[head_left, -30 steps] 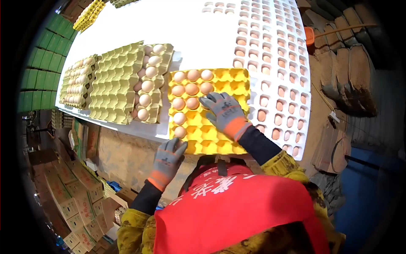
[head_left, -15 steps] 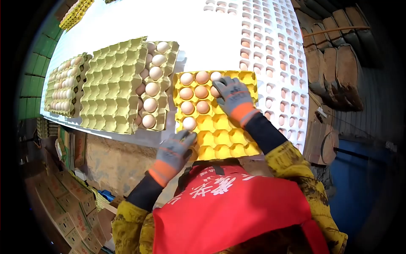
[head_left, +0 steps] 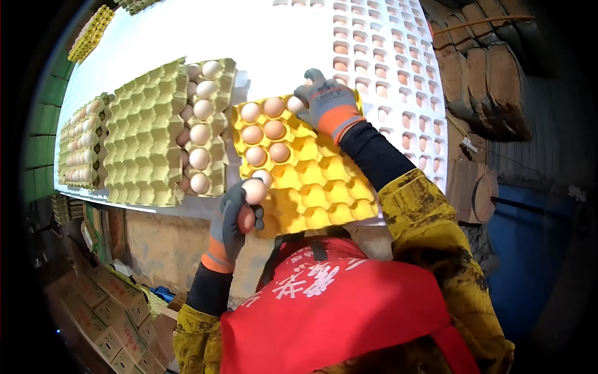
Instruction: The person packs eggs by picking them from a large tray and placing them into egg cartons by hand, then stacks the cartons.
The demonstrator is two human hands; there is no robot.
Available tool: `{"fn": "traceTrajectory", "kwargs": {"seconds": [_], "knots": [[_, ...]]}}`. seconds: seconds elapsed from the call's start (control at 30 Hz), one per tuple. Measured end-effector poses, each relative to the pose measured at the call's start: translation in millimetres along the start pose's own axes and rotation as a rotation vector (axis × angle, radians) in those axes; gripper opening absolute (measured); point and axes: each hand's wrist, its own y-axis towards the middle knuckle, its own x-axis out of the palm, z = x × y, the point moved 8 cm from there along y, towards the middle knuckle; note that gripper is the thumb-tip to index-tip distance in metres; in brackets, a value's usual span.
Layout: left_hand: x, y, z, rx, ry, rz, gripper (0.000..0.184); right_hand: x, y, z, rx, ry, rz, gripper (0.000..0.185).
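My left hand (head_left: 229, 215), in a grey and orange glove, is closed around two eggs, a pale egg (head_left: 254, 191) above a browner egg (head_left: 246, 218). It is at the near left corner of a yellow egg tray (head_left: 317, 194). Several eggs (head_left: 274, 129) sit in the tray's far left cups, and one pale egg (head_left: 261, 177) shows just behind the left hand. Over the tray's far edge, my right hand (head_left: 327, 100) has its fingers curled on an egg (head_left: 309, 81), mostly hidden by the glove.
Left of the yellow tray, greenish egg trays (head_left: 140, 134) stand on the white table (head_left: 268, 43), some holding eggs (head_left: 199, 134). A white panel with eggs in square openings (head_left: 398, 68) runs along the right. Cardboard boxes (head_left: 118, 311) are at the lower left.
My left hand has turned up, showing two eggs in it. My right hand has moved off the tray's third column toward its far edge with an egg. The yellow tray now appears tilted.
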Motion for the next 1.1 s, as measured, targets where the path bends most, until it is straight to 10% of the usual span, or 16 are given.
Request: {"fn": "traceTrajectory", "kwargs": {"seconds": [0.2,0.33,0.57,0.73,0.8,0.93,1.1], "knots": [[91,-7,-23,-0.085,0.146,-0.044,0.037,-39,-149,117,0.164,1.15,0.226,0.048],[209,-10,-29,0.586,0.833,-0.289,0.047,-5,-305,182,0.386,0.686,0.218,0.05],[288,32,-131,0.347,1.935,-0.485,0.044,25,-347,153,0.418,0.203,0.122,0.04],[295,17,-85,0.568,1.279,-0.265,0.045,35,-349,176,0.443,1.174,0.257,0.039],[259,23,-96,0.124,0.692,-0.15,0.045,54,-343,177,0.599,1.836,0.094,0.043],[211,3,-91,-0.074,-0.044,-0.045,0.06,46,-297,173,0.441,2.079,0.108,0.048],[168,-20,-74,-0.014,-0.016,0.135,0.049,48,-194,162,0.344,2.096,0.166,0.045]]}}
